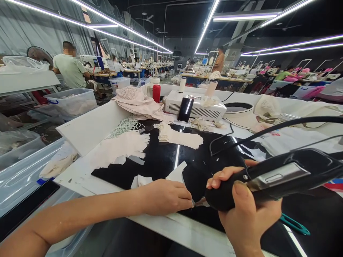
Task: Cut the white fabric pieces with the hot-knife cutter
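My right hand is wrapped round a black corded handheld power tool with a silver plate on its side. The tool's front end points left, close to my left fingertips. My left hand pinches the edge of a small white fabric piece over the glossy black tabletop. Another pale scrap lies just behind my left wrist. Farther back is a stack of cream fabric pieces. At the left, more cream pieces lie fanned out.
A teal tool handle lies beyond my right hand. A phone leans against a white vented box, near a red thread cone. The black cord arcs across the right side. A person sits at the left.
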Motion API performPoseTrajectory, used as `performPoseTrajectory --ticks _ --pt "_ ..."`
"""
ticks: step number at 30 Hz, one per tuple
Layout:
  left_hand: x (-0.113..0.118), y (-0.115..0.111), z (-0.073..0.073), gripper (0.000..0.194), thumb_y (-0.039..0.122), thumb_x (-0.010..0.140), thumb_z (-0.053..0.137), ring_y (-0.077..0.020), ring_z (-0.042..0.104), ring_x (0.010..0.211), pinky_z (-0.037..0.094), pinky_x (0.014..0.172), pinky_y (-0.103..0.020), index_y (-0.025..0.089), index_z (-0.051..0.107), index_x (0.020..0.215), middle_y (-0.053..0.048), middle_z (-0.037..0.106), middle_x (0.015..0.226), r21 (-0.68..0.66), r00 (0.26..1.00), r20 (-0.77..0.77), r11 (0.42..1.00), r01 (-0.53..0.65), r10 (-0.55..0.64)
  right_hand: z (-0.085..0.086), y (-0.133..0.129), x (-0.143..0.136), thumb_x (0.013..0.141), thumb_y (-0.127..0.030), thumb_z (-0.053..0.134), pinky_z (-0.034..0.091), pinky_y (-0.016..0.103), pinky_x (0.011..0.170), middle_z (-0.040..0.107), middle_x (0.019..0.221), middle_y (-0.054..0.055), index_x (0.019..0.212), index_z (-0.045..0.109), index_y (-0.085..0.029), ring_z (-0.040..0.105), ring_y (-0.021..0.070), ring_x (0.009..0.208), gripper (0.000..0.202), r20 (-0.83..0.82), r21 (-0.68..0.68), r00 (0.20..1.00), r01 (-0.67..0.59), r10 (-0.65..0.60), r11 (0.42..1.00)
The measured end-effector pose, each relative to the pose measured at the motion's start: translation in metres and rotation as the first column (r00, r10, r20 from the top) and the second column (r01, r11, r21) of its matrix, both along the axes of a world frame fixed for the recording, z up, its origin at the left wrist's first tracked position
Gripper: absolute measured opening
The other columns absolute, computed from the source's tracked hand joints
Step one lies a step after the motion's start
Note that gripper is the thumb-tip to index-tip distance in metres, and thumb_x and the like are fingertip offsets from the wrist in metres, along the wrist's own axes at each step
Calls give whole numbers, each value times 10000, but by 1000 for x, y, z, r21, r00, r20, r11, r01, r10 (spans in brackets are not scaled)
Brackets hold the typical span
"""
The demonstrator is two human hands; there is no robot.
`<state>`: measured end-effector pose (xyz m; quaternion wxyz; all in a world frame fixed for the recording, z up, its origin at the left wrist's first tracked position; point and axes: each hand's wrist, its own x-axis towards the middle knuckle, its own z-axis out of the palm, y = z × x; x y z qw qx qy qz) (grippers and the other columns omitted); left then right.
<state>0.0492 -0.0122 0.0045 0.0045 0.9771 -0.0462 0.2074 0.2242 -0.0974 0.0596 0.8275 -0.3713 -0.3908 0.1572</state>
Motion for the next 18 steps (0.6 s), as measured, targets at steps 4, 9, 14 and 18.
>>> performPoseTrajectory --ticks 4,9,14,18 --pt "-6 4 1 197 138 1165 585 -164 753 1103 594 964 -243 158 780 1164 -68 799 1188 0 999 5 999 -33 33 0 0 0 835 -350 930 608 341 456 732 724 -40 1200 658 -234 647 190 506 470 -6 -3 1000 8 -8 1000" --pt "-9 6 0 182 204 1171 612 -178 756 1074 603 1006 -270 166 789 1152 -74 793 1180 7 997 53 999 -48 48 1 -1 1 822 -358 942 608 343 451 729 710 -35 1181 663 -232 641 192 499 472 2 -9 1000 18 -18 1000" --pt "-11 4 -1 216 213 1185 583 -179 755 1088 599 1032 -274 177 795 1192 -73 790 1209 -37 995 72 997 -71 74 2 -2 1 804 -370 955 614 343 444 732 712 -31 1158 670 -236 627 188 499 473 -7 -17 1000 13 -13 1000" --pt "-13 2 -3 249 218 1194 556 -189 751 1106 599 1038 -277 191 801 1223 -67 791 1238 -79 994 72 993 -82 88 4 -3 0 768 -371 958 609 346 436 725 699 -40 1143 672 -241 609 191 492 489 -23 -39 999 34 -35 999"
